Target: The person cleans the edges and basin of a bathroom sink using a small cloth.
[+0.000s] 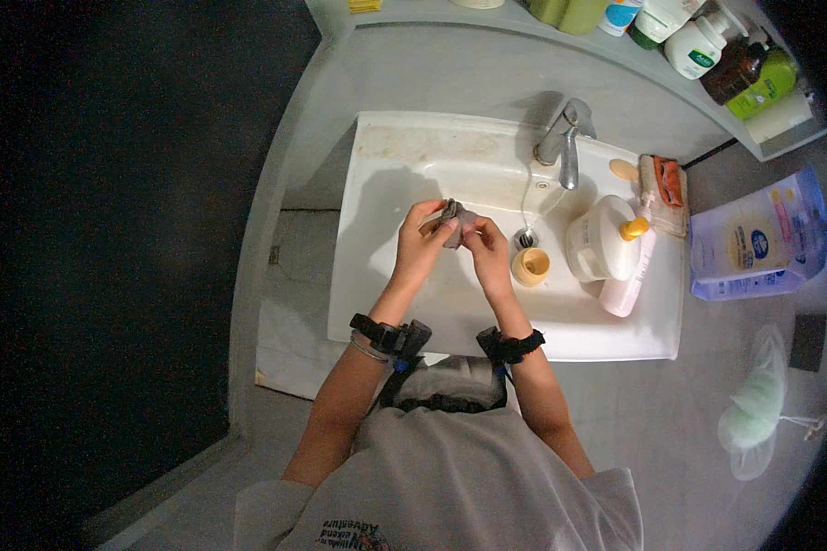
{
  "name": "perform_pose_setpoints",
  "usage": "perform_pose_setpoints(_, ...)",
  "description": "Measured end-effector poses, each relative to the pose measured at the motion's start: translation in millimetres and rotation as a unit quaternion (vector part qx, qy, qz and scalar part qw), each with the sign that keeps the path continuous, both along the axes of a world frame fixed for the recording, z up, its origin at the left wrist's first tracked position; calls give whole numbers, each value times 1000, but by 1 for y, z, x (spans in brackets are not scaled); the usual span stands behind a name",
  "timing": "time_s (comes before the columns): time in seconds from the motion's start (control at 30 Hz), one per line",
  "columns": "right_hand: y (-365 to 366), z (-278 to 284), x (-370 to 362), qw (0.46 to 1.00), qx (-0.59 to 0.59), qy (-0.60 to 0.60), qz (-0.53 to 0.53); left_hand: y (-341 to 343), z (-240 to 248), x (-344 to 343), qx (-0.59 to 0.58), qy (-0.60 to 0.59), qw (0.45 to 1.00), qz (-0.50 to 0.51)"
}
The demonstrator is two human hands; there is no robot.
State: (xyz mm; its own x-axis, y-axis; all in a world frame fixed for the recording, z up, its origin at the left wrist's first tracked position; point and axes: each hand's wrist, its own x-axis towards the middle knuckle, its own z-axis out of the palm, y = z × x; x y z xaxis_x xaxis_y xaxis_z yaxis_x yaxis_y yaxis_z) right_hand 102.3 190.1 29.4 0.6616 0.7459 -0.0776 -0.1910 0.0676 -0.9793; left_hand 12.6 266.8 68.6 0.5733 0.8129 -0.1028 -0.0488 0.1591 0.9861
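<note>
Both hands meet over the white sink [377, 275], left of its drain. My left hand [420, 237] pinches a small, crumpled grey-brown cloth-like piece [452, 226] between thumb and fingers. From the other side my right hand [487, 248] grips the same piece, its fingertips close to the left ones. What exactly the piece is, I cannot make out. Just right of my right hand, a small round yellow cup [530, 267] rests in the basin below the dark drain fitting [526, 239].
A chrome faucet [565, 147] rises behind the basin. On the right stand a white bottle with a yellow cap [599, 241] and a pink bottle [623, 292]. A blue-white pouch [753, 239] and a green mesh sponge [753, 413] hang beyond. Several bottles line the shelf [524, 35].
</note>
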Motion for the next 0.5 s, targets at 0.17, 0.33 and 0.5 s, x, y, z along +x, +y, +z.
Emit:
perform_pose_setpoints(0.17, -4, 22, 4, 971, 19, 236, -20, 13, -24, -13, -98, -30, 993, 56)
perform_pose_setpoints(0.33, -2, 24, -6, 977, -47, 202, 48, 18, -35, -27, -161, 3, 985, 64)
perform_pose_setpoints(0.5, 10, 6, -6, 992, -84, -96, 0, 22, -53, -57, -32, 151, 988, 28)
